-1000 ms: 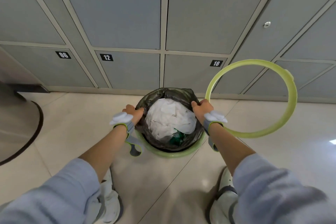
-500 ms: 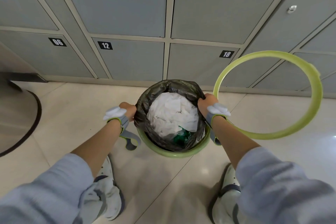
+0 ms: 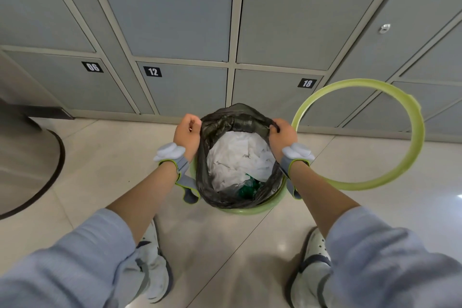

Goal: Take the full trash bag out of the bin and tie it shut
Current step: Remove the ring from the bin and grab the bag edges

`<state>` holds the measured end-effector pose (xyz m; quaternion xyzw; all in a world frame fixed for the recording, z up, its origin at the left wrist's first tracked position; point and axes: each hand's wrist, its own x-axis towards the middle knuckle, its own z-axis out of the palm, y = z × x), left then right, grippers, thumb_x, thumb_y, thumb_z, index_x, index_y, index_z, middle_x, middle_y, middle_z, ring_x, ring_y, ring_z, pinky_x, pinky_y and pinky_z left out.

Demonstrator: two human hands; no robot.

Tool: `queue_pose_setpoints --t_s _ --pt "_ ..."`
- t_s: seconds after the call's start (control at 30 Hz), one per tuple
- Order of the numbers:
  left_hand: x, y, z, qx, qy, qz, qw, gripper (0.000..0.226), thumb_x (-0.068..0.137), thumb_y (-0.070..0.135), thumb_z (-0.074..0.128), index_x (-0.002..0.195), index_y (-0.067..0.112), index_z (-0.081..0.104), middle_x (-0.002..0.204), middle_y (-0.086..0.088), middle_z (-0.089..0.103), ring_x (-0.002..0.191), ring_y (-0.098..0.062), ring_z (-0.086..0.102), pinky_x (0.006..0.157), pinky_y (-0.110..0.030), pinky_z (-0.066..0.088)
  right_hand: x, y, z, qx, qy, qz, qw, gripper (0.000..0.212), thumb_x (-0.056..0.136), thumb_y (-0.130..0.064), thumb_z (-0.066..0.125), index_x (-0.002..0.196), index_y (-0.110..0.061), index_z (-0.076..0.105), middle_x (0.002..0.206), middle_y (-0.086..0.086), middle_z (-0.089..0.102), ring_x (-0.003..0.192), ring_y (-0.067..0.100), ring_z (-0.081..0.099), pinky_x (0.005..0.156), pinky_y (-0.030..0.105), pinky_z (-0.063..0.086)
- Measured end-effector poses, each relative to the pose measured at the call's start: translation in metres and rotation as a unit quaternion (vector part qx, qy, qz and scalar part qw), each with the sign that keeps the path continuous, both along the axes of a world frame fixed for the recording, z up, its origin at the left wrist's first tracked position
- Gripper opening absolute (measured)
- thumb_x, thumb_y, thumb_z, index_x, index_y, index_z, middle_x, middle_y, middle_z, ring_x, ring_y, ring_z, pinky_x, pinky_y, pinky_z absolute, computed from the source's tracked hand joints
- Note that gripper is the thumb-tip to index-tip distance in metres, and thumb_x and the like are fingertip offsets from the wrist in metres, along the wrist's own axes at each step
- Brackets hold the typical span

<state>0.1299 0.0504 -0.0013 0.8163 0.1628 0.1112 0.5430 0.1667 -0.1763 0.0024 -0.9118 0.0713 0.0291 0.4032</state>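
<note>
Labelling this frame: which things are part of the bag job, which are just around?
Job: trash bag, green bin, left hand, right hand.
Around: green ring, numbered lockers, dark round base.

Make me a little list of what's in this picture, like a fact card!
place: tiled floor in front of grey numbered lockers
bin: round light green plastic bin, standing on the floor
bag: black plastic trash bag, mouth open, bottom in the bin
inside bag: crumpled white paper, something green
left hand: grip shut on bag's left edge
right hand: grip shut on bag's right edge
ring: light green plastic hoop, around the right forearm
tied: not yet
</note>
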Motion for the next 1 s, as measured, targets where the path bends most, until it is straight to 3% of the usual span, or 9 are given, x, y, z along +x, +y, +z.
queue_pose_setpoints --t_s 0.2,0.27,0.37,0.43,0.53,0.63,0.83,0.9,1.0 --pt "-0.017 -0.004 -0.005 0.026 0.040 0.001 0.999 0.023 0.089 0.018 0.049 0.070 0.031 0.046 0.068 0.013 0.049 0.075 -0.024 0.052 0.061 -0.025 0.031 -0.022 -0.008 0.012 -0.015 0.017 0.007 1.000 0.025 0.094 -0.022 0.040 0.110 -0.012 0.056 0.088 0.016 0.065 0.066 0.032 0.055 0.060 0.031 0.041" --pt "-0.027 -0.005 -0.010 0.031 0.098 0.004 0.995 0.013 0.087 0.036 0.054 0.083 0.024 0.048 0.077 0.006 0.053 0.085 -0.029 0.056 0.069 -0.027 0.035 -0.032 -0.013 0.013 -0.025 0.046 0.003 0.999 0.029 0.092 -0.029 0.046 0.114 -0.011 0.051 0.095 0.015 0.064 0.068 0.029 0.053 0.064 0.031 0.040" --pt "-0.040 -0.007 -0.013 0.076 0.168 0.015 0.983 0.067 0.074 0.059 0.062 0.117 0.010 0.045 0.113 -0.011 0.054 0.106 -0.033 0.052 0.086 -0.037 0.043 -0.047 -0.018 0.017 -0.033 0.087 -0.004 0.996 0.042 0.087 -0.040 0.054 0.114 -0.008 0.048 0.107 0.016 0.063 0.091 0.036 0.060 0.073 0.035 0.046" --pt "-0.049 -0.008 -0.012 0.113 0.194 -0.005 0.974 0.079 0.070 0.064 0.062 0.123 0.009 0.041 0.119 -0.011 0.051 0.109 -0.033 0.051 0.088 -0.039 0.045 -0.056 -0.020 0.020 -0.066 0.118 0.003 0.991 0.050 0.084 -0.046 0.054 0.115 -0.007 0.048 0.110 0.016 0.061 0.099 0.038 0.060 0.084 0.042 0.051" --pt "-0.058 -0.001 -0.005 0.172 0.251 -0.085 0.949 0.047 0.082 0.053 0.056 0.098 0.010 0.045 0.093 -0.008 0.052 0.084 -0.031 0.054 0.064 -0.030 0.042 -0.067 -0.024 0.025 -0.105 0.142 0.014 0.984 0.036 0.085 -0.039 0.050 0.102 -0.008 0.053 0.104 0.015 0.062 0.092 0.037 0.060 0.082 0.046 0.052" --pt "-0.062 0.004 0.007 0.188 0.252 -0.101 0.944 0.028 0.093 0.032 0.045 0.075 0.010 0.046 0.076 -0.010 0.052 0.076 -0.032 0.054 0.064 -0.030 0.040 -0.071 -0.029 0.033 -0.124 0.116 0.007 0.985 0.017 0.087 -0.023 0.044 0.084 -0.010 0.055 0.096 0.016 0.064 0.077 0.034 0.058 0.068 0.035 0.047" --pt "-0.068 0.001 0.035 0.207 0.187 -0.096 0.955 0.028 0.094 0.026 0.043 0.083 0.002 0.053 0.092 -0.022 0.062 0.079 -0.033 0.055 0.066 -0.030 0.037 -0.070 -0.033 0.053 -0.111 0.062 0.010 0.992 0.020 0.090 -0.022 0.044 0.086 -0.009 0.058 0.080 0.012 0.056 0.069 0.032 0.052 0.064 0.031 0.041" --pt "-0.071 -0.001 0.043 0.205 0.177 -0.100 0.957 0.030 0.095 0.025 0.043 0.093 0.000 0.059 0.098 -0.022 0.064 0.086 -0.035 0.058 0.068 -0.029 0.037 -0.071 -0.033 0.062 -0.106 0.047 0.020 0.993 0.018 0.090 -0.021 0.045 0.077 -0.011 0.054 0.078 0.011 0.056 0.068 0.031 0.050 0.063 0.031 0.040" --pt "-0.072 -0.004 0.053 0.213 0.172 -0.108 0.956 0.027 0.095 0.025 0.043 0.086 0.004 0.057 0.095 -0.023 0.064 0.082 -0.034 0.056 0.066 -0.029 0.036 -0.073 -0.030 0.073 -0.099 0.039 0.025 0.994 0.027 0.090 -0.020 0.045 0.063 -0.017 0.048 0.073 0.011 0.055 0.065 0.031 0.051 0.062 0.031 0.040"
